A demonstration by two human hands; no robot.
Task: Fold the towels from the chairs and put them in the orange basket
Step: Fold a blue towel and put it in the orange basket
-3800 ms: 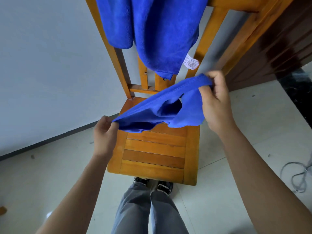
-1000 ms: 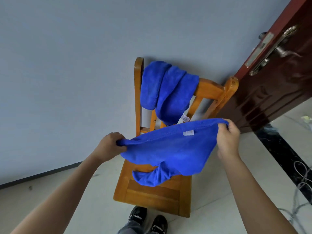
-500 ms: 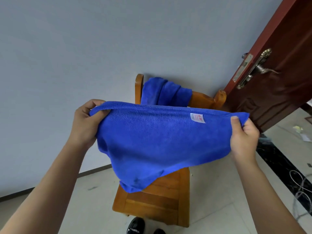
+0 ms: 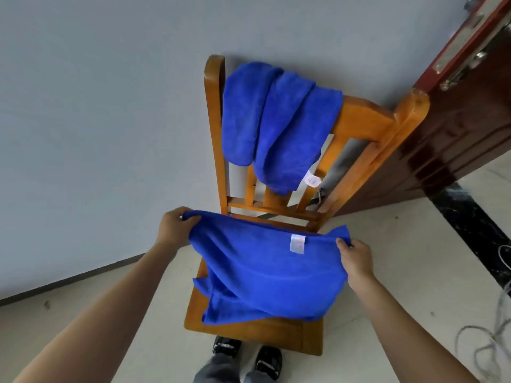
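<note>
A blue towel point(image 4: 265, 275) with a small white label is spread between my hands, its lower part lying on the seat of the wooden chair point(image 4: 249, 331). My left hand point(image 4: 172, 226) grips its far left corner. My right hand point(image 4: 356, 259) pinches its far right corner. A second blue towel point(image 4: 276, 123) hangs bunched over the chair's backrest, with a white tag at its lower end. The orange basket is not in view.
The chair stands against a grey wall. A dark red door point(image 4: 456, 128) with a metal handle is at the right. Loose grey cable point(image 4: 495, 335) lies on the tiled floor at the right. My shoes point(image 4: 246, 355) are just in front of the chair.
The towel was held up stretched in the air half a second ago. Both hands have come down, and its lower part now lies on the chair seat.
</note>
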